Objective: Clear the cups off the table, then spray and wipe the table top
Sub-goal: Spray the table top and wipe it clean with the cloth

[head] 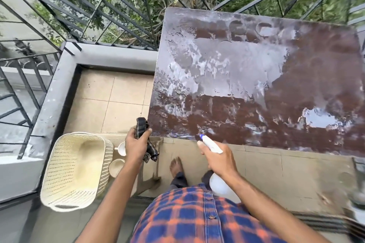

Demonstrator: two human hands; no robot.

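Note:
The brown table top is wet, with streaks and puddles across its left and middle parts and no cups on it. My right hand grips a white spray bottle whose blue nozzle points at the table's near edge. My left hand holds a dark crumpled cloth just off the table's near left corner. Two white cups stand on the floor beside a basket, partly hidden by my left arm.
A cream woven basket sits on the floor at the left. A grey parapet and black metal railing border the balcony behind and left of the table. My bare foot stands on the tiles below the table edge.

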